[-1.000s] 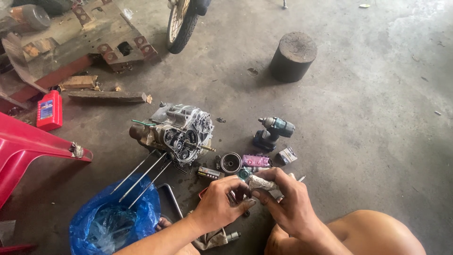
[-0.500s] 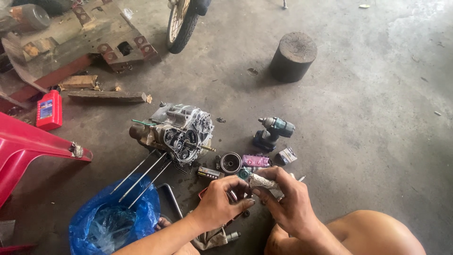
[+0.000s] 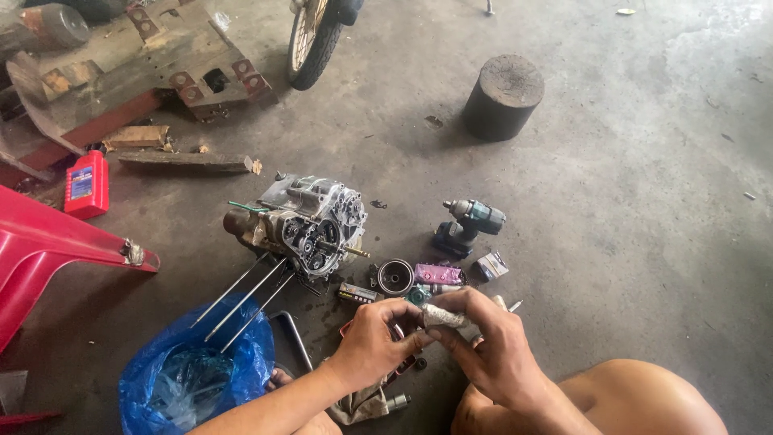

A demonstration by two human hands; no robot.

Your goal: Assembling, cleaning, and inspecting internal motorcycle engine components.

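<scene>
A person squats on a grey concrete floor, seen from above, with both bare hands meeting low in the middle of the view. The left hand and the right hand together hold a small crumpled silvery tube; the right hand's grip is clenched around the tube's body, while the left hand's fingertips pinch its near end. The tube sits between the two hands, just above the floor and in front of the person's bare knee. Just beyond the hands lie small parts: a round dark metal ring, a pink packet and a little box. A teal and black cordless driver rests near them. Further out stands a motorcycle engine, its open side facing the camera, with long studs reaching toward a blue plastic bag at lower left. A red plastic chair fills the left edge, with a red oil bottle behind it. A black cylindrical block and a wheel stand well apart at the top.
</scene>
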